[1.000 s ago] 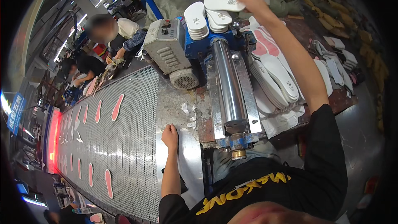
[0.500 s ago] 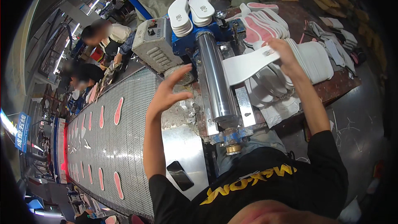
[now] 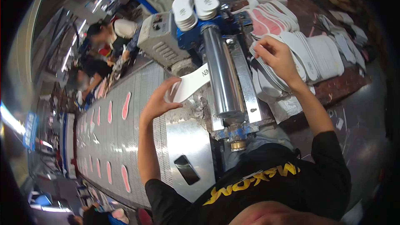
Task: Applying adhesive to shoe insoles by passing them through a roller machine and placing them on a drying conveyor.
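Note:
A white insole [image 3: 192, 85] sticks out on the left side of a shiny metal roller [image 3: 224, 75]. My left hand [image 3: 160, 102] has its fingers and thumb round the insole's outer end. On the roller's other side, my right hand [image 3: 277, 58] hovers over a row of stacked white insoles [image 3: 306, 56]. Its fingers are curled in, and I see nothing held in them. The roller sits in a blue-painted machine frame [image 3: 189, 39], and two small piles of white insoles [image 3: 205, 1] rest on top of it.
Left of the machine runs a mesh conveyor [image 3: 141, 141] carrying pink insoles [image 3: 126, 179] in rows. A phone [image 3: 187, 169] lies on a metal plate near my left arm. A grey control box [image 3: 160, 37] stands beyond. Two people work past the conveyor; pink-and-white pieces [image 3: 266, 20] lie at the far right.
The insole has passed from the roller's right side to its left. My left hand has closed on its end, and my right hand has let go.

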Demonstrator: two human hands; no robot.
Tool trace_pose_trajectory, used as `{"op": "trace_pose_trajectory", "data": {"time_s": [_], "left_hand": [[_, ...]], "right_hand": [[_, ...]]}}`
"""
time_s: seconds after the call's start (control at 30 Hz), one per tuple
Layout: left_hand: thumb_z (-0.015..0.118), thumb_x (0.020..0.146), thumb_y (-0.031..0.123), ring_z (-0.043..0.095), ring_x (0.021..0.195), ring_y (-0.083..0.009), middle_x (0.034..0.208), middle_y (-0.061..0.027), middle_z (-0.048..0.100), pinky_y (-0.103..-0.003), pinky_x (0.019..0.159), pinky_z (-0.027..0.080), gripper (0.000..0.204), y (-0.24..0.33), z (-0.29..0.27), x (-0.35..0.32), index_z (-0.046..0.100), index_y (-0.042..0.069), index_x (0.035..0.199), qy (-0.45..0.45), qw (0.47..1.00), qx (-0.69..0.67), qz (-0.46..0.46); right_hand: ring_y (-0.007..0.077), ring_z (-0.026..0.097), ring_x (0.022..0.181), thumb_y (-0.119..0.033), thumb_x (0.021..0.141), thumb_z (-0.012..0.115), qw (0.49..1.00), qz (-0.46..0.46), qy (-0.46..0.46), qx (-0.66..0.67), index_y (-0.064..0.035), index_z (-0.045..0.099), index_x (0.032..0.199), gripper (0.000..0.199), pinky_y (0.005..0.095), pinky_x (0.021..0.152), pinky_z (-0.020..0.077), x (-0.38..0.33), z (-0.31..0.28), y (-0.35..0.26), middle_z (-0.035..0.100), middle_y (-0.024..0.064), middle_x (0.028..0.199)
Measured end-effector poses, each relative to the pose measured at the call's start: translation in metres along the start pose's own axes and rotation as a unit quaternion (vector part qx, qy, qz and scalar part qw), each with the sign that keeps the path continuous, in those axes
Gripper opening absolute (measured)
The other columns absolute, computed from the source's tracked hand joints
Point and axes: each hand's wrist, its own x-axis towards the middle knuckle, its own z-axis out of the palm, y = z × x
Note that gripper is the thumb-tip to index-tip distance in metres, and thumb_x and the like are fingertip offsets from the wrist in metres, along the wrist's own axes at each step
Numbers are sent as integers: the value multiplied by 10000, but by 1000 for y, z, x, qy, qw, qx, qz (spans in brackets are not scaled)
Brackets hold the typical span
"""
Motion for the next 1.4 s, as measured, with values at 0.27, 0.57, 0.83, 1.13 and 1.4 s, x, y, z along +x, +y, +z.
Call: {"op": "trace_pose_trajectory", "data": {"time_s": [0.27, 0.57, 0.83, 1.13, 1.4], "left_hand": [[365, 975, 413, 562, 1094, -309, 1269, -183, 509, -453, 965, 440, 551, -54, 139, -174, 382, -5, 1334, 202, 598, -721, -286], [369, 949, 505, 593, 991, -289, 1181, -149, 564, -433, 759, 534, 550, -69, 183, -214, 444, 51, 1251, 524, 430, -624, -389], [420, 906, 568, 504, 1105, -358, 1213, -231, 507, -448, 938, 443, 740, -197, 64, -176, 376, -84, 1255, 480, 446, -747, -111], [457, 935, 433, 535, 584, -153, 707, -74, 561, -263, 477, 424, 388, -266, 133, -182, 502, 79, 782, 523, 535, -583, -317], [458, 967, 279, 322, 493, -70, 530, 22, 366, -256, 461, 269, 426, -167, 200, -121, 383, 80, 598, 467, 800, -205, -316]], "right_hand": [[16, 400, 555, -92, 940, 495, 994, 82, -19, -69, 22, 629, 1019, 193, 170, 477, 296, -81, -37, 23, 558, 1, 767], [30, 294, 469, -95, 952, 416, 966, 184, 43, 175, -29, 499, 960, 106, 174, 401, 225, -106, -65, 60, 374, -20, 638], [17, 242, 416, -196, 990, 414, 972, 178, 126, 91, -19, 508, 953, 204, 173, 363, 197, -111, -63, 28, 284, -53, 566], [51, 262, 309, -360, 979, 420, 980, 103, 166, -21, -126, 360, 562, 482, 223, 309, 161, -135, -97, 33, 314, -32, 410], [273, 618, 738, -141, 864, 573, 915, 100, 102, -376, 5, 543, 905, 154, 346, 646, 462, -60, -93, 20, 618, 137, 788]]}}
